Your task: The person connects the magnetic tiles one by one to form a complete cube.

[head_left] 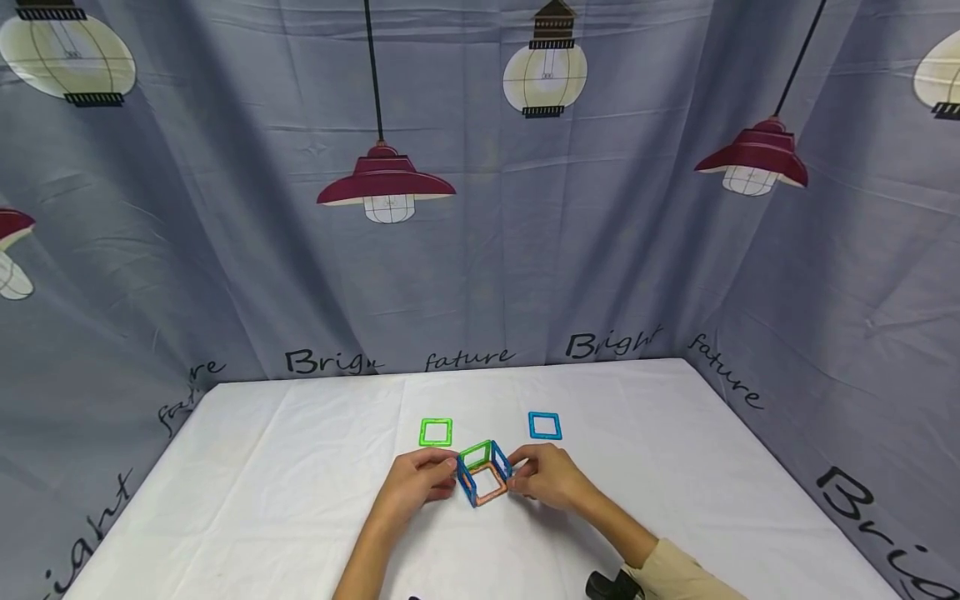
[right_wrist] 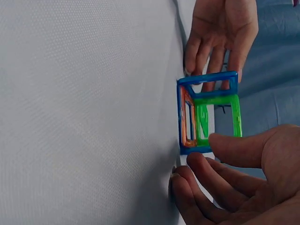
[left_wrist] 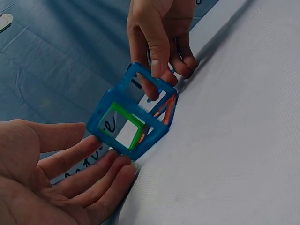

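Note:
A small open box of magnetic building tiles stands on the table between both hands. Its floor is an orange square frame (head_left: 491, 497), with a green square tile (head_left: 476, 454) upright at the back. My left hand (head_left: 416, 483) holds the upright left blue tile (left_wrist: 105, 133), thumb at one edge and fingertips low against its outside. On the opposite side, my right hand (head_left: 551, 477) pinches the right blue tile (head_left: 501, 460); the thumb (right_wrist: 234, 149) lies at the top edge, the index finger below it. The near side and top of the box have no tile.
A loose green square tile (head_left: 422, 433) lies flat behind the left hand, and a loose blue square tile (head_left: 545, 437) behind the right. White cloth covers the table (head_left: 285, 467). Grey-blue curtains (head_left: 480, 275) with printed lamps hang around it.

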Available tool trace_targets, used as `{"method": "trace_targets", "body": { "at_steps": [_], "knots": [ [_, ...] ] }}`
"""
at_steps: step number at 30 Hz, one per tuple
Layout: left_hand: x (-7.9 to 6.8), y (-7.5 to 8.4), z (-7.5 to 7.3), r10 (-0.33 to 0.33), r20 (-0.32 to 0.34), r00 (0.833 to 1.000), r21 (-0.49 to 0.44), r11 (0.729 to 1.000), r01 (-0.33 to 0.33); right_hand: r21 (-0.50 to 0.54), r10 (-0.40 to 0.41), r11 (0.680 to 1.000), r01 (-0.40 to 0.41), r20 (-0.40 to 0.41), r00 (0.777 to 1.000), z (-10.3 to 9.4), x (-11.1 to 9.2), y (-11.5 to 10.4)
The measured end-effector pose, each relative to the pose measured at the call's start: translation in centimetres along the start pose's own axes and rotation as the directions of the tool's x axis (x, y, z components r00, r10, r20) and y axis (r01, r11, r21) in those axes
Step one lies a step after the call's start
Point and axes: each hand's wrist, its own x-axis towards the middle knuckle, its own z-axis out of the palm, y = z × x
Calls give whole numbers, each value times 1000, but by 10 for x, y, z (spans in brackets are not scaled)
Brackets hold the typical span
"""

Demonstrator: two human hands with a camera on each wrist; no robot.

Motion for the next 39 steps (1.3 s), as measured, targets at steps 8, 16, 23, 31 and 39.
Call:
{"method": "trace_targets", "body": {
  "at_steps": [8, 16, 23, 31, 39],
  "knots": [
    [-1, 4, -1, -25, 40, 999, 66, 998, 23, 31, 40, 999, -37, -78, 996, 2, 8, 4],
    [-1, 6, -1, -55, 107, 993, 38, 998, 52, 91, 132, 988, -125, -80, 988, 5, 20, -1],
    [-4, 10, -1, -88, 151, 985, 64, 995, 79, 144, 185, 974, -176, -51, 981, 6, 29, -5],
    [-4, 14, 9, -11, 49, 999, 170, 985, 3, 143, 186, 974, -177, -51, 981, 8, 30, -8],
    [-3, 11, 18, 0, 20, 1000, 182, 983, -3, 141, 195, 972, -188, -37, 980, 9, 31, -6]
  ]
}}
